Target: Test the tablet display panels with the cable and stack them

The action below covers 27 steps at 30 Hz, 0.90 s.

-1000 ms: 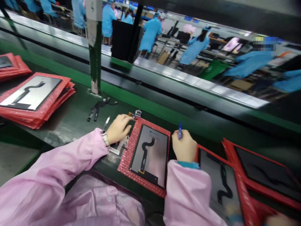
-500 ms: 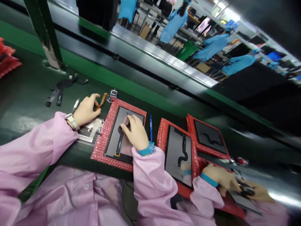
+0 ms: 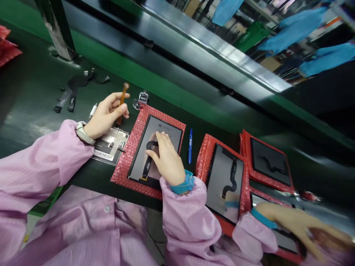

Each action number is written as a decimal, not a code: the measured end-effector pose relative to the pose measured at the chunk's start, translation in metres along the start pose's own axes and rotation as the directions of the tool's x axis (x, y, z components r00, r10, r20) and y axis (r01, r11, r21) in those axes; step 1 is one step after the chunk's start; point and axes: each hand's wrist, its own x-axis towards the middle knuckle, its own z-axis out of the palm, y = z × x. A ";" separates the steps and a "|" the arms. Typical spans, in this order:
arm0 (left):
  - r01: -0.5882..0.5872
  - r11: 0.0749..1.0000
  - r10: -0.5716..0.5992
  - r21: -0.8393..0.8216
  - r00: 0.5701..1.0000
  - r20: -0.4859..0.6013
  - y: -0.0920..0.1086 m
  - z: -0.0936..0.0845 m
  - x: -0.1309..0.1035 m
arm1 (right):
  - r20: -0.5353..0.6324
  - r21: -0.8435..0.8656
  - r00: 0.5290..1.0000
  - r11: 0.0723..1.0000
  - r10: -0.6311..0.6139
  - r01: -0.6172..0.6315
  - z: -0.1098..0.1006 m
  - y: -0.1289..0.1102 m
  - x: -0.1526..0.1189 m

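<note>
My left hand (image 3: 107,112) holds an orange-brown flex strip (image 3: 122,96) upright between thumb and fingers, above a small circuit panel (image 3: 111,145) with a pale strip across it. My right hand (image 3: 168,159) rests with its fingers extended on a grey screen panel (image 3: 138,159), which lies on red bubble wrap (image 3: 119,171). Beside my right thumb a curved black flex cable (image 3: 148,166) lies on the screen, its upper end partly under the fingers.
Black cables (image 3: 72,88) and a white pen (image 3: 93,110) lie at left. A metal counter (image 3: 143,97) stands above the wrap. A blue marker (image 3: 190,146) and more wrapped screens (image 3: 226,177) are at right, near another person's hands (image 3: 299,221).
My left hand has lifted the orange-brown strip off the table. My right fingers have straightened over the screen. The view has shifted, and the other person's hands have moved.
</note>
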 end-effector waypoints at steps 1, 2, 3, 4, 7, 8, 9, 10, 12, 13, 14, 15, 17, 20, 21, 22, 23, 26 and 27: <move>-0.011 1.000 0.011 0.001 1.000 -0.009 0.002 0.001 0.000 | 0.001 0.000 1.000 1.000 0.014 -0.014 -0.001 -0.002 -0.001; -0.021 1.000 0.021 0.004 1.000 -0.019 0.004 0.002 -0.001 | -0.006 0.001 1.000 1.000 0.026 -0.026 -0.001 -0.003 -0.002; -0.033 0.999 0.033 0.010 0.999 -0.027 0.006 0.003 -0.002 | -0.024 0.008 0.999 0.999 0.033 -0.033 -0.001 -0.005 -0.003; -0.044 0.999 0.045 0.022 0.998 -0.033 0.008 0.004 -0.002 | -0.050 0.022 0.998 0.999 0.035 -0.034 0.000 -0.006 -0.003; -0.062 0.996 0.065 0.071 0.997 -0.040 0.014 0.006 -0.004 | -0.166 0.111 0.986 0.994 0.002 0.017 0.003 -0.006 -0.002; -0.059 0.995 0.062 0.084 0.998 -0.033 0.016 0.006 -0.005 | -0.201 0.163 0.979 0.985 -0.019 0.053 0.005 -0.005 -0.001; -0.053 0.995 0.055 0.088 0.998 -0.020 0.017 0.007 -0.006 | -0.228 0.230 0.973 0.969 -0.035 0.088 0.007 -0.004 0.001; -0.045 0.996 0.045 0.082 0.999 -0.001 0.018 0.007 -0.006 | -0.249 0.310 0.968 0.943 -0.040 0.119 0.009 -0.004 0.003; -0.024 0.998 0.022 0.056 0.999 0.044 0.019 0.008 -0.008 | -0.286 0.469 0.958 0.870 -0.016 0.155 0.014 -0.006 0.005; -0.013 0.999 0.009 0.053 0.998 0.066 0.020 0.008 -0.009 | -0.301 0.528 0.954 0.834 0.004 0.163 0.016 -0.007 0.006; -0.005 0.998 -0.001 0.064 0.996 0.089 0.020 0.008 -0.011 | -0.312 0.569 0.950 0.805 0.020 0.170 0.018 -0.010 0.006; -0.001 0.996 -0.009 0.093 0.994 0.111 0.020 0.008 -0.012 | -0.312 0.592 0.950 0.786 0.020 0.178 0.019 -0.012 0.006; -0.021 0.982 -0.009 0.189 0.988 0.157 0.021 0.008 -0.014 | -0.286 0.617 0.958 0.760 -0.027 0.206 0.022 -0.016 0.003; -0.121 0.941 0.036 0.316 0.964 0.262 0.023 0.007 -0.015 | -0.271 0.618 0.950 0.729 -0.155 0.295 0.021 -0.020 0.000; -0.158 0.926 0.052 0.343 0.953 0.299 0.023 0.008 -0.014 | -0.289 0.598 0.937 0.727 -0.196 0.336 0.019 -0.021 -0.001; -0.191 0.913 0.064 0.360 0.940 0.336 0.024 0.008 -0.014 | -0.313 0.566 0.920 0.731 -0.236 0.380 0.018 -0.022 -0.001; -0.217 0.904 0.072 0.368 0.927 0.369 0.024 0.009 -0.013 | -0.332 0.526 0.901 0.739 -0.278 0.421 0.016 -0.022 0.000; -0.226 0.908 0.057 0.353 0.901 0.430 0.025 0.012 -0.013 | -0.364 0.422 0.847 0.742 -0.387 0.521 0.012 -0.021 0.003; -0.206 0.918 0.037 0.340 0.896 0.442 0.025 0.013 -0.013 | -0.369 0.398 0.831 0.737 -0.416 0.546 0.012 -0.020 0.004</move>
